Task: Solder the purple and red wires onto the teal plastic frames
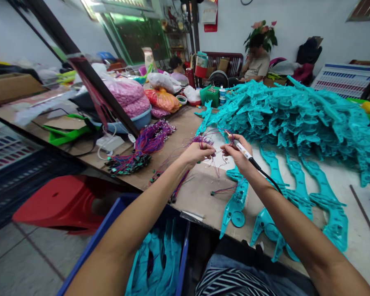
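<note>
My right hand (pixel 241 158) is closed around a white soldering iron (pixel 244 150), its tip pointing up and left and its black cord trailing over my forearm. The thumb and fingertips of that hand also pinch close to some thin wires. Facing it, my left hand (pixel 200 153) is pinched on thin purple and red wires (pixel 216 166); the exact ends are too small to make out. Below my hands lies a turquoise plastic part (pixel 237 197) with a round disc. A short wire lead (pixel 223 190) with a small dark end rests beside it.
A large heap of turquoise parts (pixel 296 115) fills the right back. Bundled wires (pixel 151 142) lie at left. A blue crate (pixel 185 246) with turquoise parts stands below the table edge, near a red stool (pixel 55 201). A seated person (pixel 256 63) is at the back.
</note>
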Available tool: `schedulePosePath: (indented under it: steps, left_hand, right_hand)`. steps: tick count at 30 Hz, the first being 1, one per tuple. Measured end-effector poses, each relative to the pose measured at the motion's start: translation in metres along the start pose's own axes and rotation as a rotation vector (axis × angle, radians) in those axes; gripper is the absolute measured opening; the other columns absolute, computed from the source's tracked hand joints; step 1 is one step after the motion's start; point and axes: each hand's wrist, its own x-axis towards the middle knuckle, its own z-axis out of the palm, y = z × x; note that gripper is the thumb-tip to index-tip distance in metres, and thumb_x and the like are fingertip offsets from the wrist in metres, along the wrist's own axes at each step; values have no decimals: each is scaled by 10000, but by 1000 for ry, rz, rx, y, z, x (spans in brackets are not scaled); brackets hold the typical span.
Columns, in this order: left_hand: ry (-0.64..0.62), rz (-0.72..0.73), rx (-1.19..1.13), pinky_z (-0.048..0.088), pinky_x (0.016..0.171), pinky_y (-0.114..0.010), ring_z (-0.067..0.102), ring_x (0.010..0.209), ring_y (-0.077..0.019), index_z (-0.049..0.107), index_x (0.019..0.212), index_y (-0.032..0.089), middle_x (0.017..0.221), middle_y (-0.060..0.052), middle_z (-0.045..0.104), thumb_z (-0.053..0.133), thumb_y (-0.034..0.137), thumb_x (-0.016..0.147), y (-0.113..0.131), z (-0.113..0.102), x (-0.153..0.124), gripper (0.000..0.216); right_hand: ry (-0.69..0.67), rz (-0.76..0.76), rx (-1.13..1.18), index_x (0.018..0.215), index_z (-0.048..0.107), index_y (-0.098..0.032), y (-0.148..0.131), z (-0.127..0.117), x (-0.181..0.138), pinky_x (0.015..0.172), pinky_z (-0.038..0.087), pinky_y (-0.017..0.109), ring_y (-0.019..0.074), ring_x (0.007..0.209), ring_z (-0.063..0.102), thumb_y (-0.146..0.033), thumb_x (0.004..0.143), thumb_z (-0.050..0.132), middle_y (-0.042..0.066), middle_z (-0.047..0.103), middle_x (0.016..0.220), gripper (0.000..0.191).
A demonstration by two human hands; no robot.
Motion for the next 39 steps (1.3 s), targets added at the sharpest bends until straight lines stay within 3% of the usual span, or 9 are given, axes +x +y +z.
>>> schedulePosePath:
  steps: [5, 9, 13, 19, 27, 35, 39]
  left_hand:
    - [6, -12, -74, 204, 432, -199, 484, 495, -76, 664, 655, 126, 660, -61, 703, 819, 177, 616, -1, -2, -1, 168]
    - [25, 76, -22, 288, 488, -209, 480, 533, -83, 669, 658, 136, 641, -31, 678, 821, 219, 602, -3, -3, 1, 183]
    - [52, 182, 124, 368, 582, -235, 503, 596, -108, 702, 697, 137, 627, -2, 645, 807, 254, 608, -2, -4, 3, 181]
    - [7, 279, 384, 375, 585, -244, 494, 586, -120, 680, 629, 147, 580, 14, 609, 744, 252, 677, 3, -7, -1, 132]
    - [-59, 268, 163, 404, 601, -252, 578, 613, -135, 694, 675, 132, 662, -46, 704, 795, 278, 658, -5, 1, 1, 178]
    - [14, 269, 42, 470, 736, -291, 670, 746, -180, 681, 689, 136, 758, -82, 757, 859, 372, 599, -7, -9, -7, 309]
    - [64, 235, -38, 434, 636, -260, 636, 681, -162, 647, 664, 152, 734, -86, 758, 877, 409, 563, -8, -8, -8, 359]
  right_hand:
    - [-27, 12, -48, 1075, 516, -235, 7, -2, 1, 609, 572, 306, 161, 632, 674, -393, 680, 669, -19, 689, 753, 452]
    - [-33, 17, -57, 1065, 522, -229, 6, -2, 0, 592, 560, 288, 153, 615, 666, -386, 663, 661, -27, 684, 728, 454]
    - [-53, 9, -100, 1051, 543, -221, 5, -2, -2, 575, 545, 272, 142, 604, 660, -378, 670, 642, -27, 691, 721, 424]
    - [-34, -2, -114, 1054, 560, -222, 2, -5, -3, 577, 542, 261, 132, 605, 657, -352, 668, 649, -40, 693, 712, 416]
    - [-59, 23, -123, 1047, 561, -239, 9, 2, -10, 584, 548, 257, 127, 612, 651, -335, 661, 615, -44, 702, 740, 402]
    - [-78, 40, -167, 1087, 537, -236, 15, 1, -15, 602, 548, 281, 139, 625, 650, -320, 663, 584, -18, 709, 790, 435]
    - [-99, 32, -221, 1086, 534, -231, 22, 3, -17, 578, 543, 286, 146, 604, 646, -305, 668, 552, -15, 686, 790, 424]
